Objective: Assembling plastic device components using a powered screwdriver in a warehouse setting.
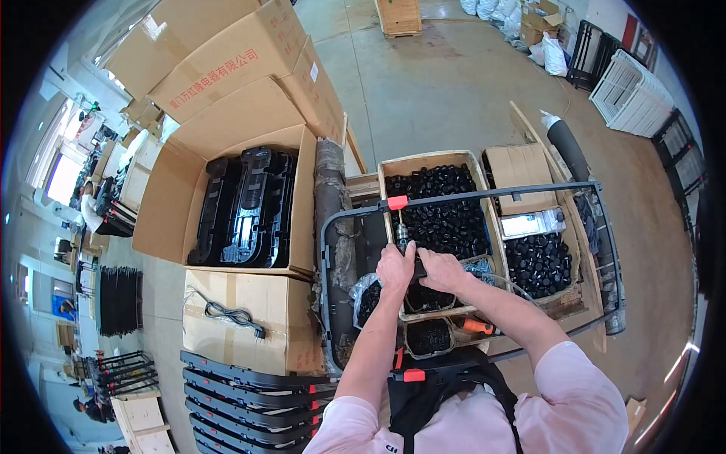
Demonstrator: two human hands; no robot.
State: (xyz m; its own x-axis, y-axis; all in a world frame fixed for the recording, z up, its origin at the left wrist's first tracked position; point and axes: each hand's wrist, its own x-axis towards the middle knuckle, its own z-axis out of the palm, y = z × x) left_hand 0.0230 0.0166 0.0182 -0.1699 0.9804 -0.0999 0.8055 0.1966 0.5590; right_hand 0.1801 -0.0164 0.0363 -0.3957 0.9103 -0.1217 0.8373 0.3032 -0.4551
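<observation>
My left hand (395, 266) and my right hand (442, 271) close together around a dark power drill (402, 233). Its metal chuck and bit point away from me, and my fingers cover most of its body. The bit reaches a red block (397, 202) on the far bar of a black rectangular frame (484, 194); I cannot tell whether it turns. The frame lies across wooden bins of small parts. Another red block (414, 375) sits on the near side, close to my body. Under my hands is a bin of black caps (446, 212).
At the left, an open carton (170, 197) holds black plastic mouldings (261, 200). A coiled cable (231, 314) lies on a closed carton (204, 284), with black curved bars (249, 401) stacked nearer me. An orange-handled tool (478, 326) lies by the near bins. Racks (631, 91) stand far right.
</observation>
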